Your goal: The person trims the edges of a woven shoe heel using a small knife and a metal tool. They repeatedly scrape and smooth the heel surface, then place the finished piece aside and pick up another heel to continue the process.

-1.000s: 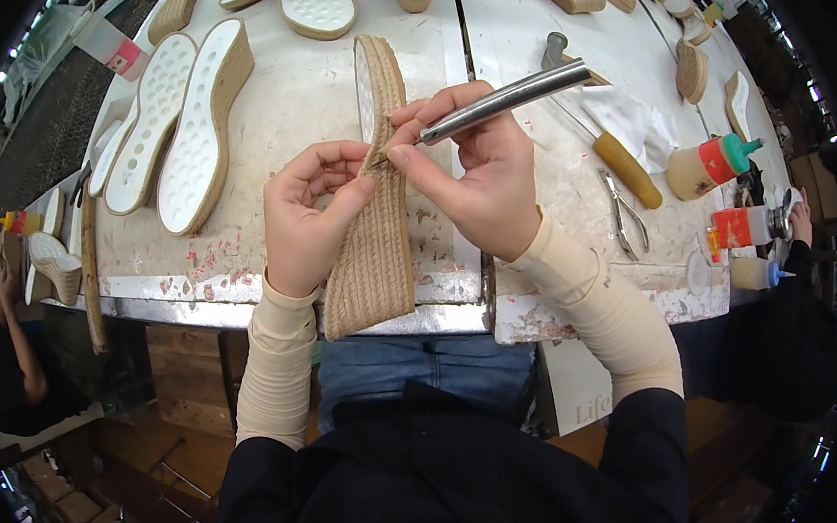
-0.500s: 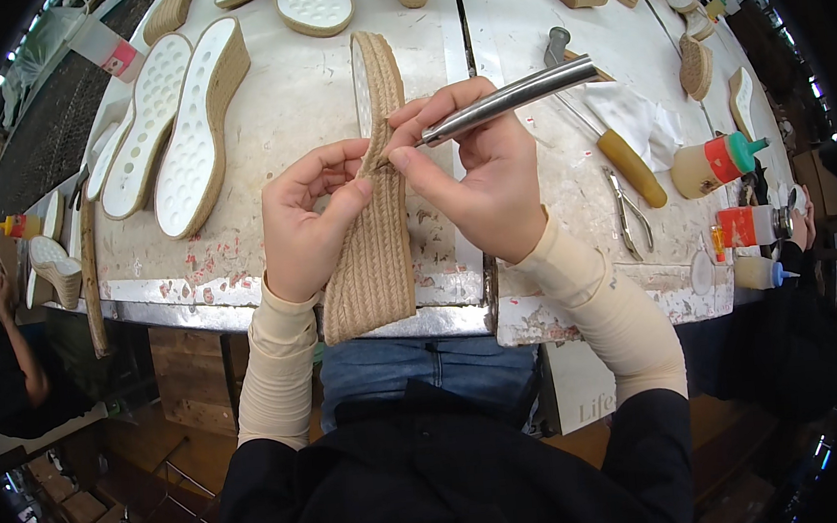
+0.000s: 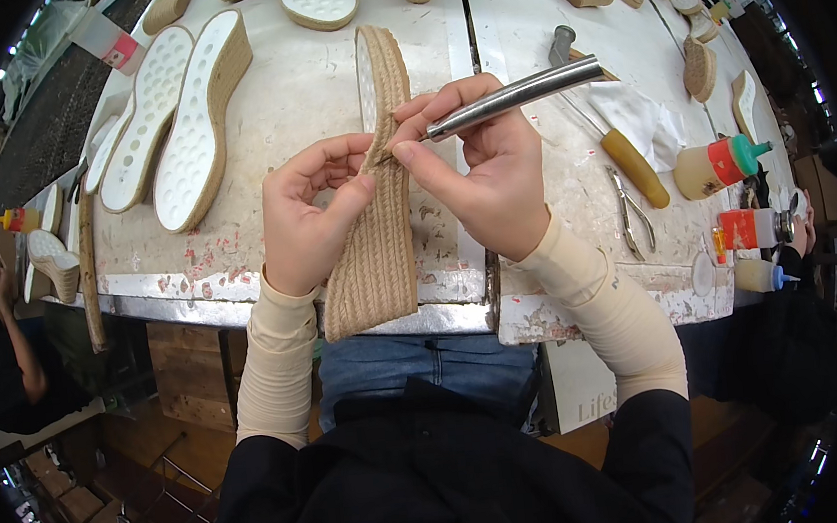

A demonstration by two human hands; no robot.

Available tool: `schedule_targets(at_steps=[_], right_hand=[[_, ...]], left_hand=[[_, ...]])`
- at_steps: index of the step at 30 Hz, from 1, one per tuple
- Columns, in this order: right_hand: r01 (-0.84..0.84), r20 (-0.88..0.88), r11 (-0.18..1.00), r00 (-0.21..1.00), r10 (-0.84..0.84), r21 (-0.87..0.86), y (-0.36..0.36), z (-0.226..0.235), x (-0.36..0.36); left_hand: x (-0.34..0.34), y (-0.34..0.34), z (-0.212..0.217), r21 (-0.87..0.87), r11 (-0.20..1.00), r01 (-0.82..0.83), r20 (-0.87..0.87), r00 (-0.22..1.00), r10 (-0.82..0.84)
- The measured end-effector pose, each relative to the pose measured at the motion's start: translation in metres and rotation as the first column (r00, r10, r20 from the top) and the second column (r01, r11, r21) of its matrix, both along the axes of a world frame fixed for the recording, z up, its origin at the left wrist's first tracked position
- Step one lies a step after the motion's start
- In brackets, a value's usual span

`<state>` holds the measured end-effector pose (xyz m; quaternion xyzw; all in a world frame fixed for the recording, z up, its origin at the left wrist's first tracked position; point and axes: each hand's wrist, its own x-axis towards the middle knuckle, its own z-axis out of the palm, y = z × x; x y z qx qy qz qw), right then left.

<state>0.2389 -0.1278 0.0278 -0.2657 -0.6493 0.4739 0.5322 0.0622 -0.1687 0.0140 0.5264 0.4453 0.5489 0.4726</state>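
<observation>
So I've got the tan braided-rope wedge shoe sole (image 3: 376, 255) standing on its edge at the front rim of the worn white workbench (image 3: 306, 83), sticking out over the metal lip. My left hand (image 3: 307, 216) is curled around its side, thumb pressing on the braid. My right hand (image 3: 491, 177) pinches a shiny steel rod tool (image 3: 514, 97) between thumb and fingers, tip touching the braid right by the left fingertips. A wooden-handled awl (image 3: 615, 138) lies just right of that.
</observation>
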Motion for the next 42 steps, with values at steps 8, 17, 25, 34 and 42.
schedule_targets(at_steps=[8,17,25,34,42], right_hand=[[-0.017,0.181,0.99,0.983,-0.009,0.141,0.002,-0.002,0.001],[0.023,0.022,0.994,0.999,-0.026,0.106,0.007,-0.008,0.001],[0.04,-0.025,0.991,0.999,-0.037,0.125,0.006,-0.009,-0.002],[-0.037,0.072,0.995,0.997,0.031,0.091,0.003,-0.006,0.004],[0.065,-0.084,0.991,0.995,-0.055,0.114,0.007,-0.013,-0.003]], left_hand=[[0.0,0.001,0.0,-0.015,1.0,-0.01,0.006,1.0,0.01],[0.001,0.002,-0.003,-0.004,1.0,-0.008,0.034,0.999,0.008],[0.001,0.003,-0.001,-0.021,0.999,-0.025,0.032,0.999,0.026],[0.002,0.005,0.001,-0.03,0.998,-0.053,0.034,0.998,0.054],[0.001,0.005,-0.001,0.002,0.999,-0.041,0.027,0.999,0.041]])
